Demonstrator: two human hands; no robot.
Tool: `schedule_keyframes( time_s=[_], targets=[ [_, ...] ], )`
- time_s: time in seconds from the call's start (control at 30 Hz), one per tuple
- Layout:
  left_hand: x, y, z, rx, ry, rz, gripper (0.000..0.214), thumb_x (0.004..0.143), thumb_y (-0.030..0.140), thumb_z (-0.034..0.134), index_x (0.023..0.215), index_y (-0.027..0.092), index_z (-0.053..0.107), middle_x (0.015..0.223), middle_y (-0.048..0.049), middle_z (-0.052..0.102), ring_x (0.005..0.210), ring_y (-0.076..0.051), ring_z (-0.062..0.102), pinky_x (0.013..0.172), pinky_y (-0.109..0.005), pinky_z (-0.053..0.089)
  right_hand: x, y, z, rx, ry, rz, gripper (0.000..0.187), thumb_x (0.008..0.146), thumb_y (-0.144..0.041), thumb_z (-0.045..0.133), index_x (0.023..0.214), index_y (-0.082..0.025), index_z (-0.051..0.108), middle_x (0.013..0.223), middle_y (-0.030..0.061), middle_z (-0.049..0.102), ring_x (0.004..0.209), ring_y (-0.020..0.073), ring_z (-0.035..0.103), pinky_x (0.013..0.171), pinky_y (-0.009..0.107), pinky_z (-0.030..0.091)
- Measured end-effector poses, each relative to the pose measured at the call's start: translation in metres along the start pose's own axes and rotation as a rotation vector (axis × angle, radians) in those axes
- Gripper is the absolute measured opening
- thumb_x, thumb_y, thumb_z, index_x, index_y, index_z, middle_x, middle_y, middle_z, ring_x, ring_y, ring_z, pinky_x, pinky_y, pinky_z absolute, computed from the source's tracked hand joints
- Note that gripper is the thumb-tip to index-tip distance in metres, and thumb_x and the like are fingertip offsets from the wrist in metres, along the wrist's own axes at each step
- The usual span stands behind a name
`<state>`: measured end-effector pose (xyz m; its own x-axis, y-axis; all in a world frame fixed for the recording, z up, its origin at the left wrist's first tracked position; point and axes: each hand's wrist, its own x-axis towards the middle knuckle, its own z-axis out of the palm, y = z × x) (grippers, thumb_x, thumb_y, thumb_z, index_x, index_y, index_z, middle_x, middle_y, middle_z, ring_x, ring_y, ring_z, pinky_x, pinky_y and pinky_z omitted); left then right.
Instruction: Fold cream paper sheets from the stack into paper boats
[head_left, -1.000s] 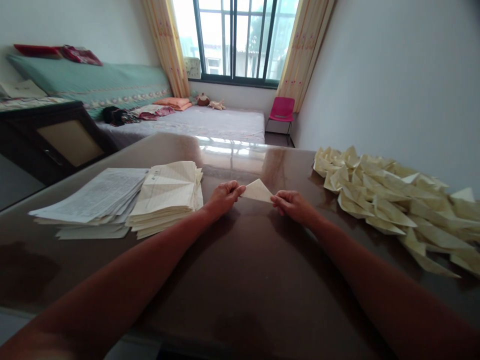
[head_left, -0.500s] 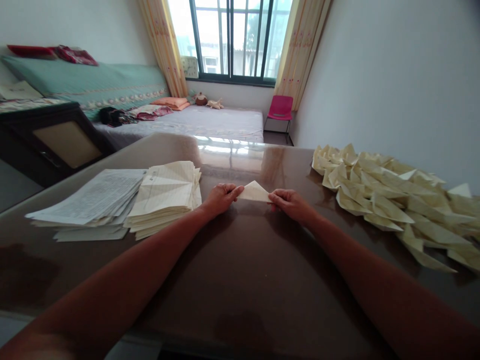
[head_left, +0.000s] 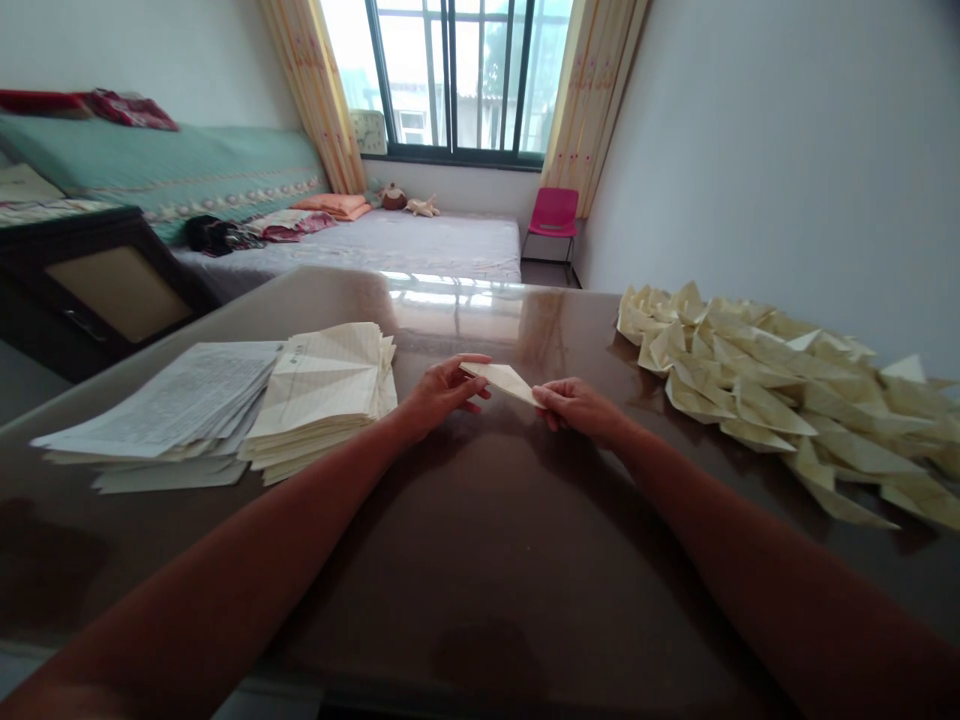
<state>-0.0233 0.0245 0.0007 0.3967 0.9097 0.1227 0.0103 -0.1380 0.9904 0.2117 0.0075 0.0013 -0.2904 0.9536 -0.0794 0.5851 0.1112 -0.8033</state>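
Observation:
A small folded piece of cream paper [head_left: 501, 380] hangs just above the dark glossy table [head_left: 480, 540], between my two hands. My right hand [head_left: 574, 405] pinches its right end with closed fingers. My left hand [head_left: 442, 390] is at its left end, with the fingers loosened and partly spread around the tip. The paper lies nearly flat, tilted down toward my right hand.
Two stacks of flat sheets lie on the left: printed pages [head_left: 161, 405] and creased cream sheets [head_left: 322, 395]. A large heap of folded cream paper shapes [head_left: 772, 390] covers the right side by the wall. Beyond the table are a bed [head_left: 375, 240], a pink chair [head_left: 553, 215] and a window.
The folded paper has gone from standing as an upright triangle to lying nearly flat. My left fingers have loosened from a tight pinch. The view has shifted slightly.

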Motion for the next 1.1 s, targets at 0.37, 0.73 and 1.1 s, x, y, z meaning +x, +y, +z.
schedule_keyframes(
  time_s=[0.37,0.73,1.1],
  targets=[
    [-0.006,0.001,0.004,0.332,-0.264,0.08,0.041,0.082,0.045,0.061,0.112,0.016,0.064,0.09,-0.0043,0.071,0.075,-0.015,0.064,0.067,-0.025,0.053,-0.003,-0.005,0.008,-0.19,-0.028,-0.438,0.065,0.081,-0.047,0.064,0.138,-0.021,0.046,0.135,0.0125,0.054,0.113,0.0265,0.057,0.095,0.043,0.047],
    [-0.01,0.008,0.02,0.426,-0.11,0.164,0.025,0.083,0.03,0.056,0.104,0.015,0.058,0.098,-0.0069,0.067,0.091,-0.019,0.064,0.068,-0.024,0.052,-0.002,-0.013,0.011,0.225,-0.108,-0.369,0.055,0.078,-0.037,0.069,0.128,-0.021,0.056,0.123,0.0094,0.062,0.113,0.0248,0.056,0.085,0.036,0.053],
    [-0.014,-0.005,0.046,0.558,0.115,0.22,0.051,0.079,0.02,0.055,0.128,0.02,0.04,0.11,-0.0072,0.058,0.077,-0.013,0.06,0.069,-0.026,0.05,-0.001,-0.008,0.042,-0.13,0.246,-0.571,0.05,0.079,-0.011,0.049,0.128,-0.019,0.049,0.122,0.0123,0.059,0.113,0.0241,0.053,0.1,0.043,0.042]
  ],
)
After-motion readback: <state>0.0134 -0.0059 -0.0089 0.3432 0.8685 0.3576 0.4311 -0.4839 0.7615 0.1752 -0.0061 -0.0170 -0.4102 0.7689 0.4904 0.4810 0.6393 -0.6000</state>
